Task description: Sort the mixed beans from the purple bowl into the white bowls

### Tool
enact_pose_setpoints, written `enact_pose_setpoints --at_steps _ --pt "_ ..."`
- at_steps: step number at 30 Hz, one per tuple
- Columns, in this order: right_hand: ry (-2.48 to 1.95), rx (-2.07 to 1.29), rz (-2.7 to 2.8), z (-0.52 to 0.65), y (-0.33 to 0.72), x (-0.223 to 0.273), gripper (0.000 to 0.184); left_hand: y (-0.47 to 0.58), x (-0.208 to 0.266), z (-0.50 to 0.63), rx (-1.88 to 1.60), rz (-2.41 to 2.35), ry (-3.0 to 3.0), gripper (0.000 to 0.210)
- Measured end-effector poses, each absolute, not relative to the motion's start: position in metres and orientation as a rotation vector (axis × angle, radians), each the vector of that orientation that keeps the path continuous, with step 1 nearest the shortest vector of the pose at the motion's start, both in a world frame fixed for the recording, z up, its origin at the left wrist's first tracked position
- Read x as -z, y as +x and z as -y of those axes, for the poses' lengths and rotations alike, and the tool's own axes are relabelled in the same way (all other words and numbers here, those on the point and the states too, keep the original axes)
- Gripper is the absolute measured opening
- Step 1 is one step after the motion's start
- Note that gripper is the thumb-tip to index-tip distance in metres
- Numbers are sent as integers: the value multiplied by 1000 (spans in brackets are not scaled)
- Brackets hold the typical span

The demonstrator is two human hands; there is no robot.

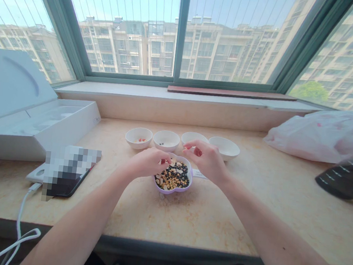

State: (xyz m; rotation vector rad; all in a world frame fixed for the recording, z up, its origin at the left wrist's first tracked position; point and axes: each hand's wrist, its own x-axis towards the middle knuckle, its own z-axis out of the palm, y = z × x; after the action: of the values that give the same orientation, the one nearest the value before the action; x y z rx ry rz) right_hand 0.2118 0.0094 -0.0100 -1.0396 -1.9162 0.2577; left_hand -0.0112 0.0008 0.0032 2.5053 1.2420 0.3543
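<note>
A purple-rimmed, lobed bowl point(174, 191) holds mixed black and yellow beans with pale flat pieces point(173, 175). My left hand point(149, 162) is over its left edge, thumb and fingers pinched together. Above the bowl's far right side, my right hand point(205, 156) is bent into a pinch and partly hides a white bowl point(195, 137). Whatever either hand pinches is too small to make out. In the row behind, the leftmost white bowl point(137, 146) has a few red-orange bits and its neighbour point(166, 147) a few dark ones. Another white bowl point(225, 148) stands at the right end.
An open white box point(69, 122) stands at the left. Nearer lie a dark phone-like device point(73, 184), partly blurred out, and a white cable point(21, 212). On the right are a plastic bag point(319, 136) and a dark container with white markings point(343, 179). The counter's edge point(182, 247) runs in front.
</note>
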Motion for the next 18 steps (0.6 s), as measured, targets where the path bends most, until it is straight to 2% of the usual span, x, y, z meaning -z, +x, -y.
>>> enact_pose_setpoints --at_steps 18 --pt "-1459 41 1939 -64 245 31 24 -7 3 0 -351 -1139 2520 19"
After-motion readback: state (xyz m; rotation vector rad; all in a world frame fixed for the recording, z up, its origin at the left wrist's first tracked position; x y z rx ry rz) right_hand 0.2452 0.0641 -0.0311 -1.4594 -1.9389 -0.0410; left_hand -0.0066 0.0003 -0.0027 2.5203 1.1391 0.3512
